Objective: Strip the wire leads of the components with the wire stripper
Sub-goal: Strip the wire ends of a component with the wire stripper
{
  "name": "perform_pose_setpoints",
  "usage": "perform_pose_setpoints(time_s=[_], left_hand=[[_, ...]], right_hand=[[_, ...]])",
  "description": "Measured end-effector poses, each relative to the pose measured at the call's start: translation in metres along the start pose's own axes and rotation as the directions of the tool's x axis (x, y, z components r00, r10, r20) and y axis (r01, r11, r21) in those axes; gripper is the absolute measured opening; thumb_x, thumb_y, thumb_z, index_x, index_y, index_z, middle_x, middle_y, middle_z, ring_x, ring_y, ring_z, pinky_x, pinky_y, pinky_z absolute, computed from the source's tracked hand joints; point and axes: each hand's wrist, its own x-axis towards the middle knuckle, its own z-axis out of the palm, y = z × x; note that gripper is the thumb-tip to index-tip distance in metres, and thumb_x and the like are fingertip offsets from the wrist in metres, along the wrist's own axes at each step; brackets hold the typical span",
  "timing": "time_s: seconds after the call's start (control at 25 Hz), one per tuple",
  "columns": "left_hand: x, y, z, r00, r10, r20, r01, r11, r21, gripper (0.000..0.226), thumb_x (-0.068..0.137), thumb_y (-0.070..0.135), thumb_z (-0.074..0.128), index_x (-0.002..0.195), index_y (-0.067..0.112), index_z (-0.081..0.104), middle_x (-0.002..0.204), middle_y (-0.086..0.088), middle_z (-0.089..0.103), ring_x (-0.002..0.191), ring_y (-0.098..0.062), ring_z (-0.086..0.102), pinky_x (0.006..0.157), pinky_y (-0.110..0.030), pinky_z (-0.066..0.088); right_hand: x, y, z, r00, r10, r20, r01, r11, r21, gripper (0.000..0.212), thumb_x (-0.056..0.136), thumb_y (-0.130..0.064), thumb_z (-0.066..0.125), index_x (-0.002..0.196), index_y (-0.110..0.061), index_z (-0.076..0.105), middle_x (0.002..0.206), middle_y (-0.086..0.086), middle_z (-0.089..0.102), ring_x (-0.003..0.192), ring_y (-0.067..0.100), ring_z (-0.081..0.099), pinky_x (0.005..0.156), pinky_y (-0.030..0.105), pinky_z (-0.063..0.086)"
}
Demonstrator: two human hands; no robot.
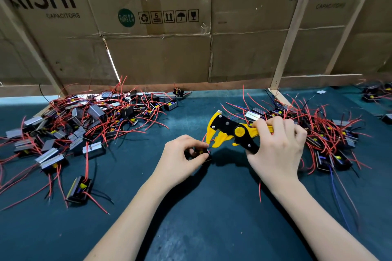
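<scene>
Left hand (pixel 183 155) pinched small black box component (pixel 203 153), frame centre. Right hand (pixel 276 146) gripped yellow-black plastic wire stripper (pixel 230 133), 3 o'clock of it. Red lead (pixel 205 136) at jaws. Risk: lead misseated, conductor nicked; component slipping from pinch.

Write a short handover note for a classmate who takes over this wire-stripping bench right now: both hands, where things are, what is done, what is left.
Left hand pinches a small black component just above the dark green mat, its red lead at the tool's head.
Right hand grips the handles of the yellow-and-black wire stripper.
Piles of black components with red leads lie at left and at right; which pile is finished cannot be told.
Done: component and tool brought together.
Left: strip this lead, then the other components.
</scene>
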Motion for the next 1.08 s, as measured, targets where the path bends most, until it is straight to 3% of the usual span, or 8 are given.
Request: perform_pose_setpoints(time_s=[0.2, 0.4, 0.8, 1.08], left_hand=[[0.001, 0.0, 0.003, 0.999, -0.042, -0.024, 0.041, 0.999, -0.033, 0.016, 0.079, 0.013, 0.079, 0.091, 0.024, 0.08, 0.079, 0.01, 0.064, 0.067, -0.007, 0.054, 0.067, -0.01, 0.038], [0.003, -0.001, 0.006, 0.994, -0.091, -0.058, 0.087, 0.993, -0.082, 0.016, 0.077, 0.013, 0.081, 0.083, 0.029, 0.081, 0.079, 0.006, 0.07, 0.063, -0.006, 0.05, 0.067, -0.022, 0.044], [0.002, 0.0, 0.013, 0.974, -0.19, -0.124, 0.173, 0.976, -0.134, 0.014, 0.072, 0.016, 0.084, 0.069, 0.028, 0.077, 0.072, 0.011, 0.068, 0.061, 0.003, 0.052, 0.061, -0.009, 0.037], [0.001, 0.004, 0.018, 0.96, -0.24, -0.143, 0.22, 0.964, -0.147, 0.018, 0.073, 0.013, 0.081, 0.064, 0.025, 0.071, 0.072, 0.009, 0.069, 0.057, 0.001, 0.052, 0.059, -0.006, 0.038]], right_hand=[[0.002, 0.012, 0.003, 0.998, 0.047, 0.032, -0.043, 0.994, -0.098, 0.032, 0.076, -0.038, 0.055, 0.091, -0.01, 0.061, 0.09, 0.013, 0.056, 0.084, 0.033, 0.048, 0.082, 0.042, 0.03], [0.001, 0.006, 0.005, 0.987, -0.032, 0.159, 0.054, 0.989, -0.14, 0.045, 0.058, -0.03, 0.085, 0.09, -0.01, 0.061, 0.087, 0.014, 0.053, 0.084, 0.033, 0.049, 0.081, 0.042, 0.03], [-0.007, -0.001, 0.004, 0.981, 0.001, 0.195, 0.023, 0.993, -0.119, 0.052, 0.053, -0.035, 0.084, 0.092, -0.01, 0.061, 0.083, 0.012, 0.054, 0.082, 0.033, 0.051, 0.078, 0.043, 0.03], [-0.006, -0.005, 0.004, 0.983, -0.035, 0.181, 0.06, 0.989, -0.136, 0.042, 0.059, -0.039, 0.078, 0.084, -0.01, 0.059, 0.081, 0.01, 0.057, 0.078, 0.032, 0.053, 0.077, 0.042, 0.03]])
